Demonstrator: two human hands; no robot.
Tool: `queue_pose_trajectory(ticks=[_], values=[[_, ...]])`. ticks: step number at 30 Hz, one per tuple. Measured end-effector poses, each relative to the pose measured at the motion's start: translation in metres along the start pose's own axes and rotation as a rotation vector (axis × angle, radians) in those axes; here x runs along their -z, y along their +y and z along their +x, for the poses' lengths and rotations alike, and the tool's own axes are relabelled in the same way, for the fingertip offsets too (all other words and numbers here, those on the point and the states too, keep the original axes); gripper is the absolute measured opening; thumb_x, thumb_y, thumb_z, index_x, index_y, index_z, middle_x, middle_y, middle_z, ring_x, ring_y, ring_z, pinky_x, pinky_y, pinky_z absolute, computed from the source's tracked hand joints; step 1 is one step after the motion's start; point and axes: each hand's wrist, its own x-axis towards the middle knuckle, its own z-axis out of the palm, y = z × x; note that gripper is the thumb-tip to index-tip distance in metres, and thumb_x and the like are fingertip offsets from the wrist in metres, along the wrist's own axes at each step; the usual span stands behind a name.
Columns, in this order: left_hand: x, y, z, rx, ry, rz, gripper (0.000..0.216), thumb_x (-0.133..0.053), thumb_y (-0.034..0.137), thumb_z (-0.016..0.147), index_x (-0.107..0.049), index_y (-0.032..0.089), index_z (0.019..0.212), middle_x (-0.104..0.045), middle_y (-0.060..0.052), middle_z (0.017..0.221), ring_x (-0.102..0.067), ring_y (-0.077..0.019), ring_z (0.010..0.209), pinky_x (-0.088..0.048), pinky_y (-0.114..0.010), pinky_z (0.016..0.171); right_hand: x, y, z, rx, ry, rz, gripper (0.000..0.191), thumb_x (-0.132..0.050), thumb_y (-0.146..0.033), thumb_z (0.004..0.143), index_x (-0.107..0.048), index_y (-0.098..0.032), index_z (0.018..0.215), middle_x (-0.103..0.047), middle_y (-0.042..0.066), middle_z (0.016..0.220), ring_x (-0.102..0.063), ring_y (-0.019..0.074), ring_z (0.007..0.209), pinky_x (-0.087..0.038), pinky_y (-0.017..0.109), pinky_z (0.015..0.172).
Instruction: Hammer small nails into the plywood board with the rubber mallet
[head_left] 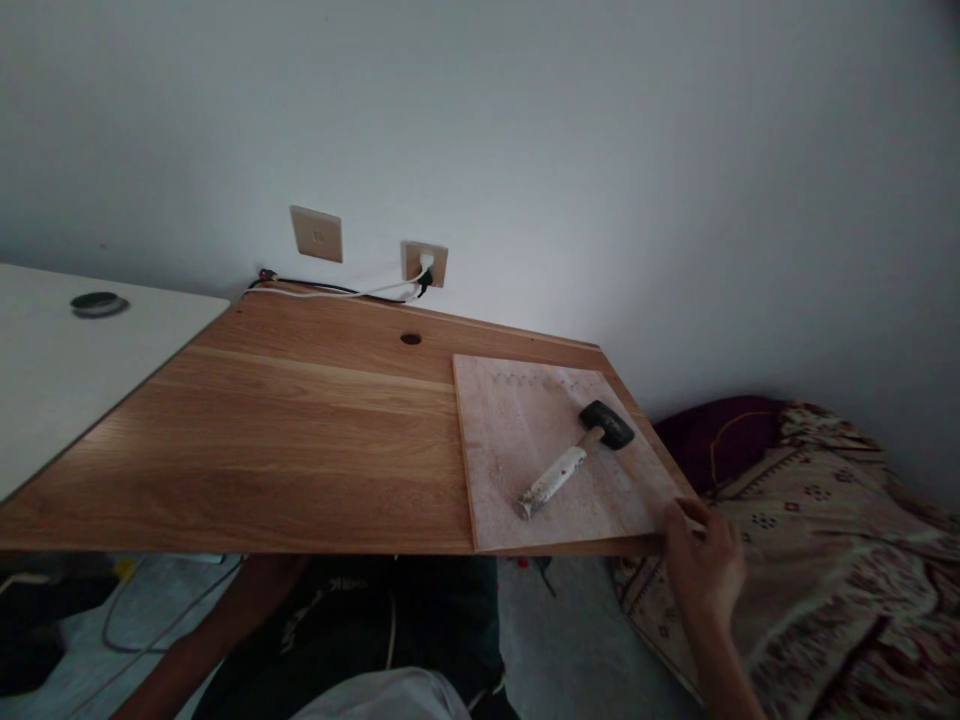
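My right hand (701, 560) is closed at the near right corner of a thin wooden board (495, 450), its fingers curled over the edge. The board lies flat on the right end of the wooden desk (322, 430). On top of it rests a mallet with a black head (606, 424) and a white, worn handle (551, 483). A row of small thin marks or nails, too small to tell which, runs along the board's far side. Of my left arm (247, 605), only the forearm shows; the hand is hidden beneath the desk's front edge.
A white tabletop (97, 370) with a round dark disc (97, 304) stands at the left. Cables (337, 292) run along the wall to a socket (424, 264). The desk has a round hole (411, 339). Patterned bedding (810, 540) lies at the right.
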Motion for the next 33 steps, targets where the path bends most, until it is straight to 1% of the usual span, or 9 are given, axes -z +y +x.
queue_pose_trajectory(ticks=[2, 5, 9, 13, 15, 18, 22, 28, 33], values=[[-0.003, 0.012, 0.003, -0.215, -0.108, -0.071, 0.028, -0.059, 0.02, 0.099, -0.072, 0.029, 0.122, -0.077, 0.0, 0.123, -0.074, -0.0241, 0.11, -0.062, -0.037, 0.098, -0.001, 0.003, 0.003, -0.004, -0.045, -0.1, 0.059, -0.051, -0.064, 0.085, -0.075, -0.015, 0.108, -0.067, 0.023, 0.109, -0.06, 0.0431, 0.107, -0.046, 0.058, 0.093], [0.024, 0.063, 0.001, -0.572, -0.234, -0.216, 0.033, -0.063, 0.015, 0.092, -0.073, 0.033, 0.118, -0.079, 0.003, 0.123, -0.073, -0.0201, 0.114, -0.059, -0.029, 0.101, -0.004, 0.006, 0.006, -0.106, -0.133, -0.195, 0.069, -0.047, -0.069, 0.086, -0.073, -0.016, 0.122, -0.065, 0.026, 0.122, -0.057, 0.0492, 0.115, -0.042, 0.068, 0.096], [0.069, 0.151, 0.034, -0.762, -0.137, -0.385, 0.028, -0.051, 0.009, 0.099, -0.067, 0.022, 0.118, -0.08, -0.003, 0.106, -0.071, -0.0157, 0.106, -0.055, -0.026, 0.1, -0.007, 0.01, 0.008, -0.113, -0.166, -0.202, 0.072, -0.044, -0.07, 0.088, -0.07, -0.017, 0.13, -0.061, 0.028, 0.138, -0.053, 0.0509, 0.127, -0.04, 0.072, 0.1], [0.061, 0.203, 0.093, -0.747, -0.011, -0.252, 0.028, -0.055, 0.035, 0.106, -0.064, 0.019, 0.127, -0.072, -0.011, 0.134, -0.06, -0.0251, 0.134, -0.044, -0.044, 0.119, -0.006, 0.019, 0.01, -0.112, -0.15, -0.226, 0.071, -0.044, -0.07, 0.088, -0.071, -0.017, 0.128, -0.066, 0.026, 0.125, -0.057, 0.0492, 0.12, -0.044, 0.068, 0.096], [0.045, 0.213, 0.114, -0.694, -0.015, -0.129, 0.039, -0.058, 0.047, 0.105, -0.064, 0.016, 0.128, -0.073, -0.014, 0.129, -0.054, -0.0313, 0.141, -0.038, -0.053, 0.123, -0.005, 0.026, 0.012, -0.1, -0.169, -0.228, 0.071, -0.043, -0.071, 0.088, -0.072, -0.017, 0.124, -0.07, 0.024, 0.117, -0.06, 0.0479, 0.113, -0.046, 0.066, 0.094], [0.028, 0.213, 0.125, -0.652, -0.047, -0.053, 0.04, -0.062, 0.048, 0.103, -0.065, 0.015, 0.125, -0.078, -0.012, 0.11, -0.053, -0.0337, 0.143, -0.033, -0.059, 0.125, -0.003, 0.034, 0.015, -0.058, -0.161, -0.189, 0.075, -0.04, -0.075, 0.09, -0.073, -0.016, 0.12, -0.073, 0.023, 0.111, -0.065, 0.0456, 0.104, -0.048, 0.063, 0.093], [0.03, 0.196, 0.123, -0.622, -0.02, -0.002, 0.033, -0.06, 0.043, 0.105, -0.066, 0.017, 0.124, -0.079, -0.011, 0.11, -0.057, -0.0324, 0.139, -0.034, -0.059, 0.124, 0.002, 0.028, 0.007, 0.121, -0.12, -0.099, 0.077, -0.034, -0.08, 0.094, -0.073, -0.016, 0.111, -0.075, 0.021, 0.11, -0.069, 0.0418, 0.104, -0.051, 0.058, 0.096], [0.065, 0.135, 0.118, -0.501, 0.073, 0.142, 0.031, -0.048, 0.039, 0.108, -0.071, 0.019, 0.115, -0.079, -0.012, 0.117, -0.067, -0.0308, 0.126, -0.038, -0.059, 0.121, 0.005, -0.01, -0.041, 0.358, -0.252, -0.041, 0.058, -0.039, -0.066, 0.104, -0.068, -0.02, 0.123, -0.077, 0.018, 0.119, -0.073, 0.0359, 0.109, -0.056, 0.052, 0.095], [0.102, 0.077, 0.103, -0.353, 0.017, 0.219, 0.03, -0.045, 0.033, 0.107, -0.072, 0.026, 0.096, -0.08, -0.006, 0.104, -0.072, -0.0289, 0.114, -0.035, -0.06, 0.123, 0.007, -0.043, -0.077, 0.596, -0.311, -0.024, 0.041, -0.041, -0.051, 0.11, -0.064, -0.024, 0.131, -0.074, 0.016, 0.125, -0.07, 0.0349, 0.117, -0.056, 0.056, 0.098]])
